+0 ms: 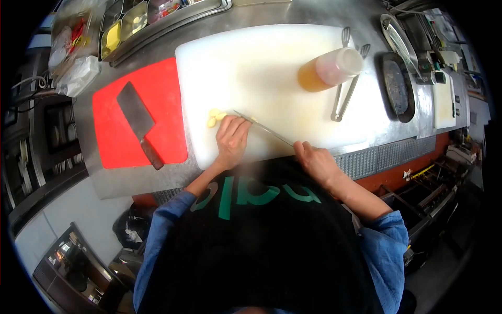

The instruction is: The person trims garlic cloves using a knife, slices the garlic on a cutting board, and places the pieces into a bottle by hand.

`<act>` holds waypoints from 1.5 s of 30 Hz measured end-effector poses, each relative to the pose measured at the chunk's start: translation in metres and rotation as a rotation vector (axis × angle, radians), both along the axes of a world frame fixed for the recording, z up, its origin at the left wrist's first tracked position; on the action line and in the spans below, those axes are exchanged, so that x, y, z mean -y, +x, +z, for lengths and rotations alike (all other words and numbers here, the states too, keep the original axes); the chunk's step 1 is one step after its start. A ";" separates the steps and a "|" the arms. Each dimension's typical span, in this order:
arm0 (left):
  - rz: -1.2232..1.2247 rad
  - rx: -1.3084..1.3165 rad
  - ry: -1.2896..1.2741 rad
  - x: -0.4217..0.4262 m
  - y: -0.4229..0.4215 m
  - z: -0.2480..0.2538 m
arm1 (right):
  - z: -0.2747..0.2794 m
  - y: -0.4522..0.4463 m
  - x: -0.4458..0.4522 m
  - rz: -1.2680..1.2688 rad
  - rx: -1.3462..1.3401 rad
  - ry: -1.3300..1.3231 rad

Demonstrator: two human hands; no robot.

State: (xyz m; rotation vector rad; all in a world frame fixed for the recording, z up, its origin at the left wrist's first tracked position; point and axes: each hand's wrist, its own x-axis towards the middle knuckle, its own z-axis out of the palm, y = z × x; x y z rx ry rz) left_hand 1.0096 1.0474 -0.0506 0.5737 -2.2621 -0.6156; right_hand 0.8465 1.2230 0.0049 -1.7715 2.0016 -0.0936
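In the head view, the white board lay on a metal table. On its near edge, the right hand had its grip closed round a knife, whose blade slanted across the board toward the left hand. That hand's grip was bunched, fingers bent down onto the board beside the blade; whether it held anything could not be told. Small pale yellow pieces lay just beyond those fingers, at the white board's left side. A bottle of amber liquid and metal tongs lay at its right. Left of the white board, a red board carried a cleaver. Beyond its far left corner stood a metal tray of food containers; to its right lay a dark oval pan. Dark shelving stood farther left.
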 end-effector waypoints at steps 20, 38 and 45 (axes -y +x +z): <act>0.013 0.015 0.031 0.000 0.000 0.001 | 0.003 0.007 -0.006 -0.107 0.117 0.135; 0.025 0.012 0.045 0.000 0.001 -0.002 | -0.014 -0.007 -0.006 -0.032 0.176 0.057; 0.036 0.025 0.050 -0.001 0.000 0.002 | -0.003 -0.014 -0.004 -0.070 0.241 0.050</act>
